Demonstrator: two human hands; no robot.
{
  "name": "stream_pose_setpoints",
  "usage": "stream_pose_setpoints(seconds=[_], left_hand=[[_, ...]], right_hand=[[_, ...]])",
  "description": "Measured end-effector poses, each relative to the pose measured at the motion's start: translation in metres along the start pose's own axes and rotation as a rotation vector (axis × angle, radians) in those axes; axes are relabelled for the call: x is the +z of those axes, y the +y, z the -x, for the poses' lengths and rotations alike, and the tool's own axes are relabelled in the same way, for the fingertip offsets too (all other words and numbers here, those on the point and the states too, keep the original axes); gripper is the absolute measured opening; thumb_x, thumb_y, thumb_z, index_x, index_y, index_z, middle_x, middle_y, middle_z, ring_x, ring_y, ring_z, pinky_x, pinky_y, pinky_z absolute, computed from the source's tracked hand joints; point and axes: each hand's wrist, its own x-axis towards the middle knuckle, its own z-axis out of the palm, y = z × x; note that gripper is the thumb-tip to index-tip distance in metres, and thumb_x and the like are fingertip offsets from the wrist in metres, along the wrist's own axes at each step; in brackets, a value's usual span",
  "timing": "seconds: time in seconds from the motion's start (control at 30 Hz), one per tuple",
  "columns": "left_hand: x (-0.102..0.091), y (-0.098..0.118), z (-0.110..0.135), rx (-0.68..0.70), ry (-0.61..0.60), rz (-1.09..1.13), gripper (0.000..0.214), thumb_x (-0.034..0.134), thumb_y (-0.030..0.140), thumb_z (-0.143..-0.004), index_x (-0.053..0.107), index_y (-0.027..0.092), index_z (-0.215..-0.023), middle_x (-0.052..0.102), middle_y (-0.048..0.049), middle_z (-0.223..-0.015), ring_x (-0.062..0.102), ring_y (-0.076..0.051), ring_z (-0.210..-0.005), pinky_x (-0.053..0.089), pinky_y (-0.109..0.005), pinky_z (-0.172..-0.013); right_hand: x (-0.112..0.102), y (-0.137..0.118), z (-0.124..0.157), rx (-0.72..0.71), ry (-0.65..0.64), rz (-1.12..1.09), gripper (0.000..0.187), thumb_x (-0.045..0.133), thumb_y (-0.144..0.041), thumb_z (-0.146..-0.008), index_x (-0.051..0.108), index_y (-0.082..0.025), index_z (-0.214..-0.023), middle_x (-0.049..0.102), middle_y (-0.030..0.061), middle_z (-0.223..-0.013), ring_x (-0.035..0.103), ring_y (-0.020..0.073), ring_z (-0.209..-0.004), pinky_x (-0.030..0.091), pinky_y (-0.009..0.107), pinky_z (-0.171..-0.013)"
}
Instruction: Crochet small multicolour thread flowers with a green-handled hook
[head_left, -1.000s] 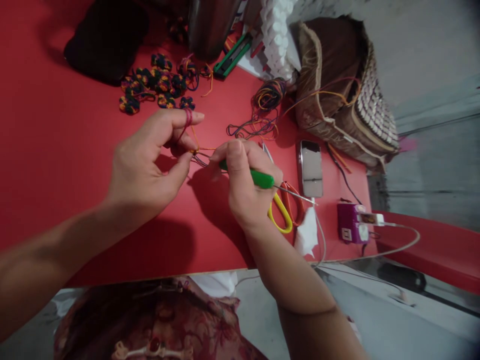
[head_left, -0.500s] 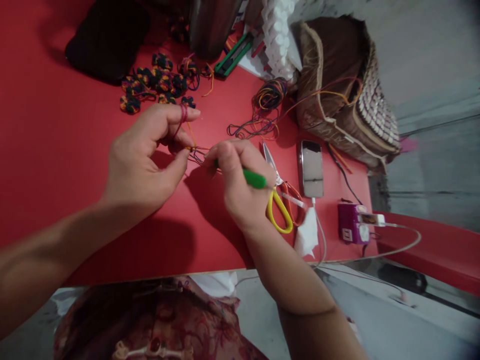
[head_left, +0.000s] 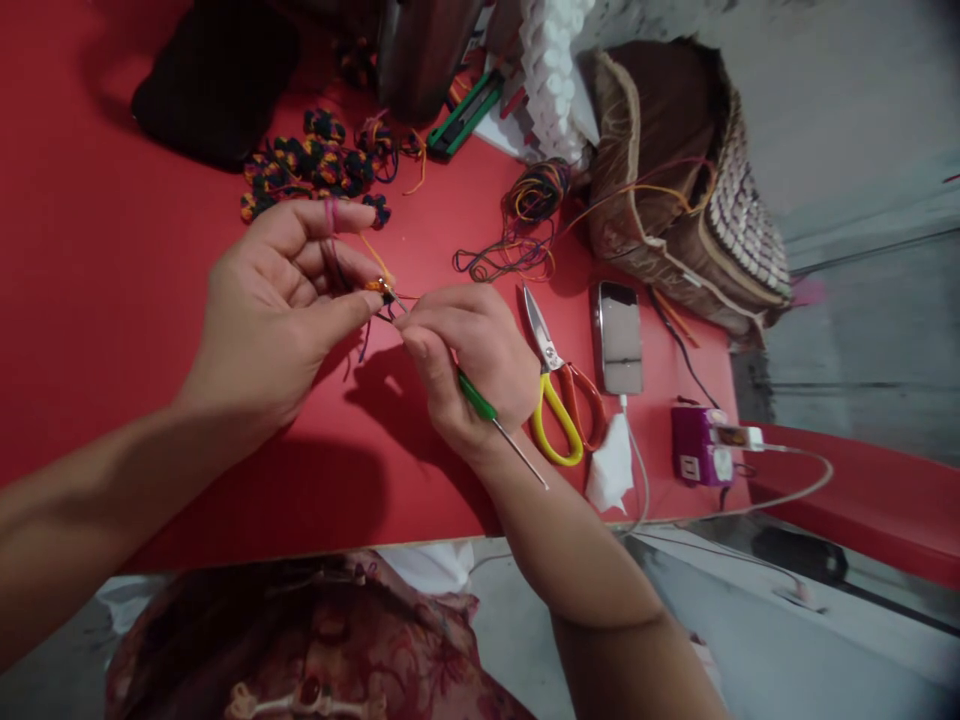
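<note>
My left hand point(head_left: 274, 305) is above the red table point(head_left: 112, 300). Multicoloured yarn is wound round its forefinger, and its thumb and fingers pinch a tiny crochet piece point(head_left: 381, 289). My right hand point(head_left: 469, 355) is closed round a green-handled crochet hook point(head_left: 480, 402). The hook's tip meets the piece at the left fingertips, while its bare metal end sticks out past my wrist. The two hands touch at the piece.
Several small crocheted flowers point(head_left: 315, 165) lie at the back, beside a black pouch point(head_left: 214, 75). A yarn tangle point(head_left: 517, 225), yellow-and-red scissors point(head_left: 559, 395), a phone point(head_left: 621, 335), a purple charger point(head_left: 701, 455) and a brown bag point(head_left: 675, 170) sit to the right.
My right hand has turned the hook, so its metal end now points down towards my wrist. My left hand has opened its palm more and shifted slightly left.
</note>
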Motion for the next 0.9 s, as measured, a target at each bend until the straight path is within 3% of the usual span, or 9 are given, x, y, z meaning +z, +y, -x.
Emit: stream_pose_setpoints(seconds=[0.13, 0.27, 0.5, 0.6, 0.73, 0.8, 0.9], left_hand=[[-0.001, -0.003, -0.001, -0.048, -0.002, 0.074, 0.044, 0.095, 0.005, -0.077, 0.085, 0.031, -0.111, 0.08, 0.0016, -0.092, 0.076, -0.016, -0.087, 0.067, -0.03, -0.077], [-0.001, -0.004, -0.003, -0.077, -0.035, 0.164, 0.046, 0.1, 0.007, -0.073, 0.086, 0.031, -0.109, 0.079, 0.0014, -0.092, 0.075, -0.017, -0.088, 0.069, -0.033, -0.082], [0.0, -0.004, -0.003, -0.06, -0.031, 0.096, 0.042, 0.102, 0.013, -0.074, 0.088, 0.032, -0.108, 0.079, 0.0016, -0.091, 0.075, -0.015, -0.086, 0.069, -0.029, -0.078], [0.0, -0.004, -0.002, -0.042, -0.073, 0.066, 0.04, 0.101, 0.013, -0.076, 0.088, 0.033, -0.109, 0.079, 0.0011, -0.092, 0.076, -0.016, -0.084, 0.069, -0.03, -0.077], [0.001, 0.0, 0.0, -0.104, -0.13, 0.154, 0.042, 0.096, 0.005, -0.075, 0.09, 0.033, -0.106, 0.076, 0.0016, -0.089, 0.074, -0.014, -0.081, 0.068, -0.028, -0.074], [0.001, 0.002, 0.0, -0.157, -0.142, 0.179, 0.042, 0.095, 0.004, -0.075, 0.09, 0.032, -0.106, 0.074, 0.0009, -0.09, 0.075, -0.015, -0.08, 0.066, -0.027, -0.069], [0.002, 0.003, 0.001, -0.178, -0.148, 0.172, 0.041, 0.097, 0.005, -0.077, 0.089, 0.029, -0.109, 0.076, -0.0004, -0.091, 0.076, -0.016, -0.079, 0.065, -0.027, -0.065]], right_hand=[[0.0, -0.001, 0.001, 0.064, 0.009, -0.056, 0.018, 0.064, -0.026, -0.114, 0.081, -0.03, -0.107, 0.084, 0.0029, -0.097, 0.082, 0.0214, -0.094, 0.07, 0.036, -0.088], [0.001, 0.001, 0.002, 0.174, 0.081, -0.162, 0.02, 0.063, -0.03, -0.115, 0.081, -0.036, -0.11, 0.077, 0.0018, -0.081, 0.079, 0.026, -0.09, 0.068, 0.044, -0.086], [0.005, 0.011, 0.003, 0.186, 0.116, -0.199, 0.026, 0.061, -0.04, -0.118, 0.08, -0.031, -0.102, 0.075, -0.0002, -0.08, 0.075, 0.019, -0.075, 0.064, 0.037, -0.074], [0.005, 0.012, 0.003, 0.223, 0.115, -0.377, 0.024, 0.063, -0.035, -0.118, 0.082, -0.028, -0.103, 0.078, -0.0006, -0.087, 0.074, 0.0142, -0.072, 0.064, 0.031, -0.069], [0.008, 0.018, 0.003, 0.377, 0.122, -0.699, 0.026, 0.064, -0.031, -0.117, 0.084, -0.025, -0.102, 0.076, -0.0008, -0.086, 0.071, 0.0097, -0.063, 0.058, 0.023, -0.055], [0.01, 0.023, 0.003, 0.382, 0.14, -0.699, 0.033, 0.06, -0.035, -0.119, 0.08, -0.025, -0.095, 0.073, -0.0022, -0.078, 0.067, 0.0094, -0.055, 0.053, 0.022, -0.048], [0.014, 0.031, 0.005, 0.348, 0.132, -0.532, 0.04, 0.055, -0.046, -0.121, 0.071, -0.026, -0.09, 0.067, -0.0037, -0.072, 0.057, 0.0094, -0.047, 0.049, 0.024, -0.044]])
